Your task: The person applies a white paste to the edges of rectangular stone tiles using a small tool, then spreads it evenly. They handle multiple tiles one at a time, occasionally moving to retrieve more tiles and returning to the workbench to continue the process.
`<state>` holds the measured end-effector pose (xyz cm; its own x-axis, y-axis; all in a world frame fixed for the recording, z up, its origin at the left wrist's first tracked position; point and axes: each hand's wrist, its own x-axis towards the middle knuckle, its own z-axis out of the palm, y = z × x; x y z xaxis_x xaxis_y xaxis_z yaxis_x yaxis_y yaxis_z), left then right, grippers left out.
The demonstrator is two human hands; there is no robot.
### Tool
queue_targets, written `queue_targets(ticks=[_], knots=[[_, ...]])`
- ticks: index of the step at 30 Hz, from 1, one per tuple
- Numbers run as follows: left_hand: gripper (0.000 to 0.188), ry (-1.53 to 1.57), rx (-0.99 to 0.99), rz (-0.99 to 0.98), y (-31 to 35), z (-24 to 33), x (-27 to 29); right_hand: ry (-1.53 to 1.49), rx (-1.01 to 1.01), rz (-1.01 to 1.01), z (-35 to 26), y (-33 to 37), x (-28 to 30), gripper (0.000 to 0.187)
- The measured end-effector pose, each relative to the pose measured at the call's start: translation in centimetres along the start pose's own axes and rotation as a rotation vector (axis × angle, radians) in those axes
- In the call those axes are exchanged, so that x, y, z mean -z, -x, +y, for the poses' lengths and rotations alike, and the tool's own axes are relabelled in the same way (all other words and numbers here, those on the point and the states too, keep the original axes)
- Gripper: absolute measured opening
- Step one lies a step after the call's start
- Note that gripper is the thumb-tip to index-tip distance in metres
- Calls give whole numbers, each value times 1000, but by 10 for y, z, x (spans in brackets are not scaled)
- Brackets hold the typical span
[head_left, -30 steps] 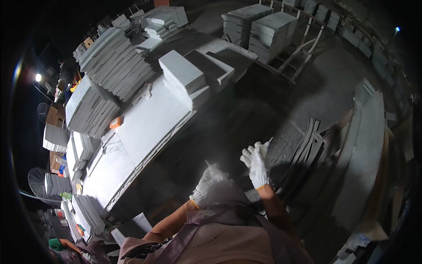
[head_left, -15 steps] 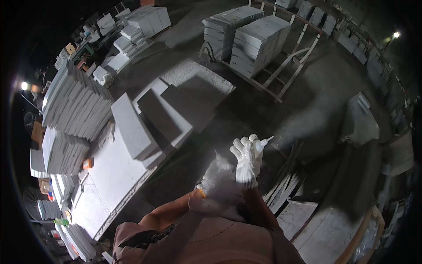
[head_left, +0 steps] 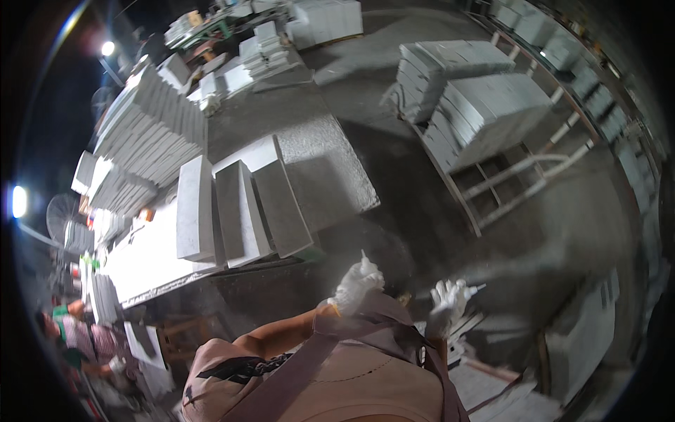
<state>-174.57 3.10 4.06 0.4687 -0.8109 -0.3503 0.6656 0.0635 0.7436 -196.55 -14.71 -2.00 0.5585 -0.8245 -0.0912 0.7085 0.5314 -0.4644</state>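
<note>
My left hand, in a white knitted glove, is closed round a small white squeeze bottle; only its thin pointed nozzle stands up past the fingers. To the right, my right hand, also gloved, has its fingers partly stretched out. A second white squeeze bottle lies against it, nozzle toward the right, held on the thumb side. Most of both bottles is hidden by the gloves. Ahead of my left hand, thick pale stone slabs lie side by side on a brightly lit table.
Stacked thin slabs stand at the far left. Stone blocks sit on a metal frame cart ahead right. A leaning pale slab is at right. A co-worker in a checked garment is at lower left.
The view has swung, so the slabs and cart sit differently. My right hand has moved lower and farther right, away from my left. The co-worker has come into view. Both bottles are still held.
</note>
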Motion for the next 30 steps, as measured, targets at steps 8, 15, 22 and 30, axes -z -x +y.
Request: queue_targets(ticks=[8,15,22,30], knots=[[44,20,43,94,-98,8,-141,600,-143,373,-121,-80,31,60],[38,54,7,187,-206,15,-150,419,-331,376,-113,-250,11,53],[40,67,-102,189,-361,78,-183,490,-367,322,-92,-442,-123,62],[36,106,-166,362,-482,188,-186,534,-434,117,-61,-594,-183,66]])
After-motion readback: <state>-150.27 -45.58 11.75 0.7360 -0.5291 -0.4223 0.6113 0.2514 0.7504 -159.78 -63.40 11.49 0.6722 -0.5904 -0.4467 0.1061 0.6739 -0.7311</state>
